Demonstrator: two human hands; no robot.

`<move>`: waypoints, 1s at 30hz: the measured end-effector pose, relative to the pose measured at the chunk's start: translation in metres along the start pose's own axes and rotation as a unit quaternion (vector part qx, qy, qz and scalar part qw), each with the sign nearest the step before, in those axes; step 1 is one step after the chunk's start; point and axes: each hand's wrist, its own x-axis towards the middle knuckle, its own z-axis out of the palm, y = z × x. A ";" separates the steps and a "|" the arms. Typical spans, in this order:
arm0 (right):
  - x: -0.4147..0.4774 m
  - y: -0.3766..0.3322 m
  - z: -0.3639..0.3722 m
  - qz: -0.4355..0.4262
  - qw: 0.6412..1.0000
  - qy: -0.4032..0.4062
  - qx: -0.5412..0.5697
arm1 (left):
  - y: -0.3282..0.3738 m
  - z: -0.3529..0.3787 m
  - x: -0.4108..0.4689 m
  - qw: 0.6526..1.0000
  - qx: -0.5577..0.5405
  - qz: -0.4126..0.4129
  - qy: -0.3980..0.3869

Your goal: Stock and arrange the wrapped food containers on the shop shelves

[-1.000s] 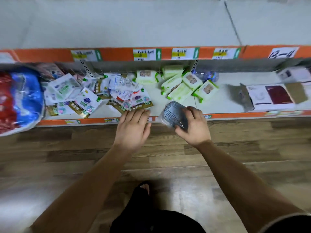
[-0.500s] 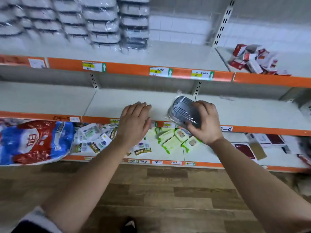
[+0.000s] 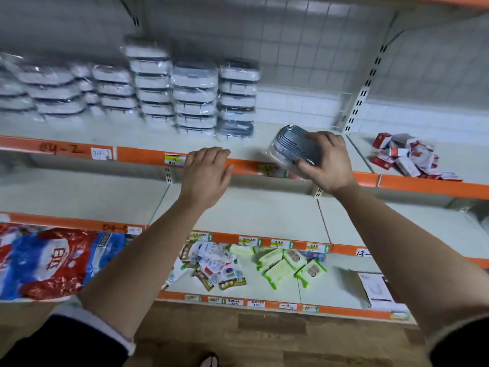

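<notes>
Gripping wrapped container (image 3: 293, 147) in right hand (image 3: 326, 161) (left hand (image 3: 205, 176) flat).

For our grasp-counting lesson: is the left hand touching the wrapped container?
Apart. The head view shows orange shelf edge between the left hand and the wrapped container.

The wrapped container (image 3: 293, 147) in the right hand (image 3: 328, 160) has a grey lid patterned with concentric ridged lines under clear film. Beyond the left hand (image 3: 205, 176), the stacked containers (image 3: 195, 96) are white with dark grey bands. The shelf edge (image 3: 143, 156) by both hands is orange, with a yellow-and-white label (image 3: 173, 158). Right of the right hand lie red-and-white boxes (image 3: 407, 157). Below the left hand a bag (image 3: 47, 260) is blue, red and white. Below the right hand the packs (image 3: 285, 263) are pale green.
</notes>
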 end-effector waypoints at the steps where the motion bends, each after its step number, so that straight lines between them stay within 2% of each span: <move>1: 0.010 -0.001 0.006 -0.002 1.000 -0.001 0.000 | -0.008 0.005 0.007 1.000 0.001 0.000 -0.002; 13: 0.125 -0.001 0.113 0.013 0.998 -0.039 0.055 | -0.095 0.082 0.088 1.000 0.005 0.005 -0.010; 22: 0.173 -0.001 0.165 0.006 0.996 -0.069 0.059 | -0.116 0.124 0.113 0.999 -0.001 0.036 -0.026; 30: 0.199 -0.006 0.185 -0.001 0.991 -0.090 0.098 | -0.119 0.137 0.109 0.998 0.007 0.049 0.036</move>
